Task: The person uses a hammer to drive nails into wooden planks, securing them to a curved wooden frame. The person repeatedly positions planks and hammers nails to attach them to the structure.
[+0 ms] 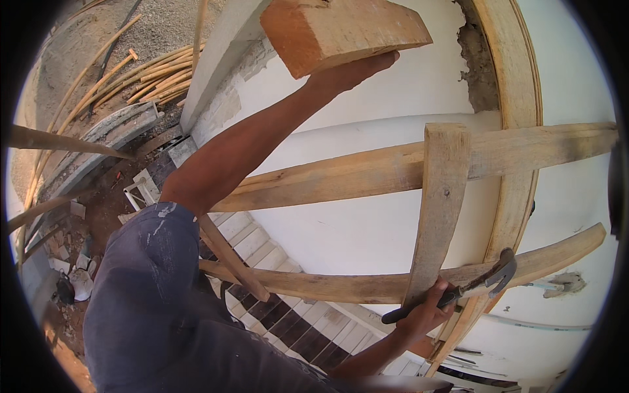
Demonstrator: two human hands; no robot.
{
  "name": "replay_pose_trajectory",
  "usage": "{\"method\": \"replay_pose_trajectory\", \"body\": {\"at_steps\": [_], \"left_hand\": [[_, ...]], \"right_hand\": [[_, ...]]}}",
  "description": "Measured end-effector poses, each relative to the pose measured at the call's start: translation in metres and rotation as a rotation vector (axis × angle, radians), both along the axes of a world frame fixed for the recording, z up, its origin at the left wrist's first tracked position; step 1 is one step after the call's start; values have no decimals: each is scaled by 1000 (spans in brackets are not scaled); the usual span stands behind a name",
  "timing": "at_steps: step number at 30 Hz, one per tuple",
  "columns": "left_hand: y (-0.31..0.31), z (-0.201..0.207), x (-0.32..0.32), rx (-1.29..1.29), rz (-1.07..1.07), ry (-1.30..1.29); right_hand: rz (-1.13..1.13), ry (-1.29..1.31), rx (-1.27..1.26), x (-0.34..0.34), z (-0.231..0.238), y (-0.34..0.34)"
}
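My left arm reaches up and away, with my left hand (344, 73) gripping a thick wooden block (354, 29) from beneath at the top of the view. Most of its fingers are hidden by the block. Low on the right, my right hand (429, 313) is closed around the black grip of a claw hammer (483, 281). The hammer's metal head points right, in front of a lower horizontal wooden rail (341, 286). Just above my right hand, a short upright board (440, 203) crosses the lower rail and an upper wooden rail (341, 175).
A tall wooden post (517, 78) stands against the white wall (386, 118), which has broken plaster beside it. Far below on the left are a pile of wooden poles (164, 82), rubble and a white bag (81, 285). Striped tiles (288, 321) show beneath the rails.
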State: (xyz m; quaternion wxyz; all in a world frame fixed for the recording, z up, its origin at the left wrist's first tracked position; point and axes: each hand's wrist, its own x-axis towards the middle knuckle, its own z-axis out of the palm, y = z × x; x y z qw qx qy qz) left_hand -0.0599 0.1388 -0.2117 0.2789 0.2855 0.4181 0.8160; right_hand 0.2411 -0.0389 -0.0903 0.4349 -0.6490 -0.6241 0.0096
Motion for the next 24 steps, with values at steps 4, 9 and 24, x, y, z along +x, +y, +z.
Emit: {"method": "replay_pose_trajectory", "body": {"at_steps": [4, 9, 24], "left_hand": [[23, 30, 22, 297, -303, -192], [64, 62, 30, 593, -369, -242], [86, 74, 37, 774, -452, -323]], "right_hand": [[-130, 121, 93, -2, -2, -15], [-26, 64, 38, 5, -1, -15], [95, 68, 10, 4, 2, -16]]}}
